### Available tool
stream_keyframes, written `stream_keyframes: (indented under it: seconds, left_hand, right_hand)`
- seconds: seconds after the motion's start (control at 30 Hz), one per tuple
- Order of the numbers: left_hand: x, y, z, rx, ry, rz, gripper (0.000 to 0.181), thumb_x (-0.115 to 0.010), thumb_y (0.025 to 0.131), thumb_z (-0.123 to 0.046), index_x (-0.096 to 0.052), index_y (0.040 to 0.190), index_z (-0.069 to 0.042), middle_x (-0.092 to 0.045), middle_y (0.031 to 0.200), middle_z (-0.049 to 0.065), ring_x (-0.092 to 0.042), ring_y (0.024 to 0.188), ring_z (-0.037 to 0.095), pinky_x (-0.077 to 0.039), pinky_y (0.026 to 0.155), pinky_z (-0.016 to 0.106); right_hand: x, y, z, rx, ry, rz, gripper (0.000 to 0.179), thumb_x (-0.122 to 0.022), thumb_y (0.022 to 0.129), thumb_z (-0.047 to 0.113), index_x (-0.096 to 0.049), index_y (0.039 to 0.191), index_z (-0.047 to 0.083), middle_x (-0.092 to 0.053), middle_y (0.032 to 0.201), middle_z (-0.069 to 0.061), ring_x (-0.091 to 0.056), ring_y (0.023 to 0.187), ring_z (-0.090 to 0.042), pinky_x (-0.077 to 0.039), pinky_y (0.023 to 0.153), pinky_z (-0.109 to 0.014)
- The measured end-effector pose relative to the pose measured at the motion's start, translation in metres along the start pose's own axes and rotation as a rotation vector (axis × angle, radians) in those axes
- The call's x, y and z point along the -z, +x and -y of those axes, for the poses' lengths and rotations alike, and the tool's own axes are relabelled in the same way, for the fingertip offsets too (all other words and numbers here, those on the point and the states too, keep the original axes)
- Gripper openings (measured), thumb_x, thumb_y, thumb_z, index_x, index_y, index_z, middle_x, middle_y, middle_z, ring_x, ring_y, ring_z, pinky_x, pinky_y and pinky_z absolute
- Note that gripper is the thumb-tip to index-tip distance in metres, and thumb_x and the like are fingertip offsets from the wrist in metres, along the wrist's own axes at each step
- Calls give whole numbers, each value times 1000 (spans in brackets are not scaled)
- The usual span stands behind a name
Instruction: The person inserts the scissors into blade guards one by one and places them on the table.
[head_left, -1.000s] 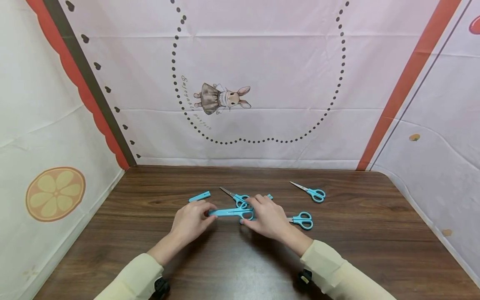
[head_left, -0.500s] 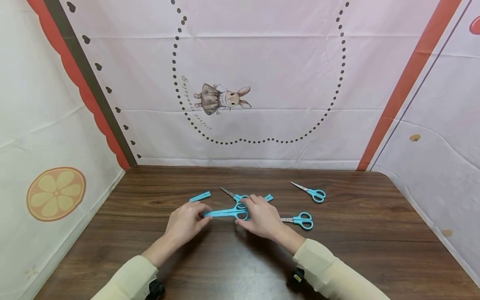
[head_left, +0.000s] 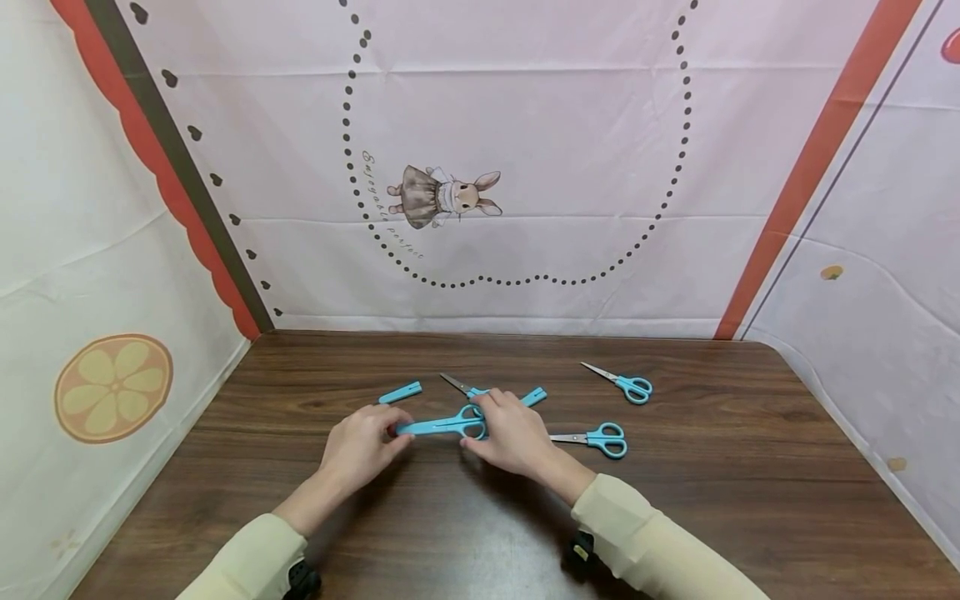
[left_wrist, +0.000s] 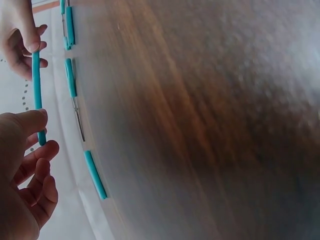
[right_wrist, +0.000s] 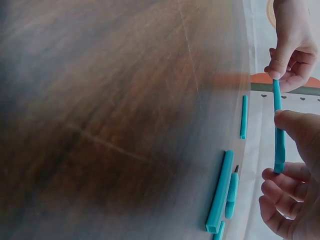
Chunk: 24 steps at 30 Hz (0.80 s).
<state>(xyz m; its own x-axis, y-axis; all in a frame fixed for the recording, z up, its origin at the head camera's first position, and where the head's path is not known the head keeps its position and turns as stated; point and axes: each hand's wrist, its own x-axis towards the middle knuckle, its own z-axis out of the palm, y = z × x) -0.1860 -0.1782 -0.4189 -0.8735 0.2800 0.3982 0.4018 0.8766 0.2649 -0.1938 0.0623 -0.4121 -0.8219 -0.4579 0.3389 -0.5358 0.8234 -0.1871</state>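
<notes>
A pair of light-blue scissors (head_left: 438, 427), its blades covered by a blue cap, is held off the table between both hands. At the covered tip, the thumb and fingers of my left hand (head_left: 362, 448) pinch the cap. My right hand (head_left: 513, 432) grips the finger loops, which its fingers partly cover. Both wrist views show the held scissors (left_wrist: 36, 82) edge-on, above the tabletop. Behind my right hand lies another pair of scissors (head_left: 456, 384) with bare blades, its handles mostly hidden in the head view.
On the brown wooden table (head_left: 480, 533), a loose blue cap (head_left: 400, 392) lies behind my left hand. Another blue cap (head_left: 534, 397) lies just beyond my right hand. Two uncapped scissors rest to the right, one farther back (head_left: 633, 389) and one nearer (head_left: 606, 440). Printed cloth (head_left: 585, 167) hangs behind.
Both hands have shifted a little to the left together, carrying the capped scissors. More of the nearer right-hand scissors' blade and of the cap beyond my right hand now shows.
</notes>
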Motion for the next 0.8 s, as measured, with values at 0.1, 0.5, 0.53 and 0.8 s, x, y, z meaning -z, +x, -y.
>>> stream_keyframes:
  seconds: [0.1,0.5,0.53,0.8]
  left_hand:
    - [0,-1,2,2,2,8,13,-77,74,-29,-68,83,-26,-55,72,-14,-44,61,2,-35,49,21]
    - [2,-4,12,26,10,34,14,-77,74,-30,-68,83,-26,-54,71,-14,-43,59,3,-35,49,22]
    - [2,-4,12,29,10,38,14,-77,74,-30,-68,84,-26,-54,71,-14,-43,59,3,-35,49,22]
    - [1,-5,16,47,13,67,14,-76,74,-30,-68,85,-25,-55,72,-13,-45,60,4,-35,49,23]
  right_hand:
    - [-2,1,1,3,-4,3,55,-68,77,49,-59,116,12,-59,97,0,-54,82,-14,-44,58,-23]
    - [-5,7,8,-2,0,29,54,-67,78,49,-60,116,12,-61,106,-2,-57,100,-20,-51,72,-31]
    - [-6,7,8,-5,4,38,54,-67,78,49,-60,116,12,-61,106,-2,-57,101,-20,-51,73,-31]
    - [-10,11,11,-40,11,88,53,-65,79,50,-59,118,15,-60,111,-1,-54,106,-19,-50,74,-31]
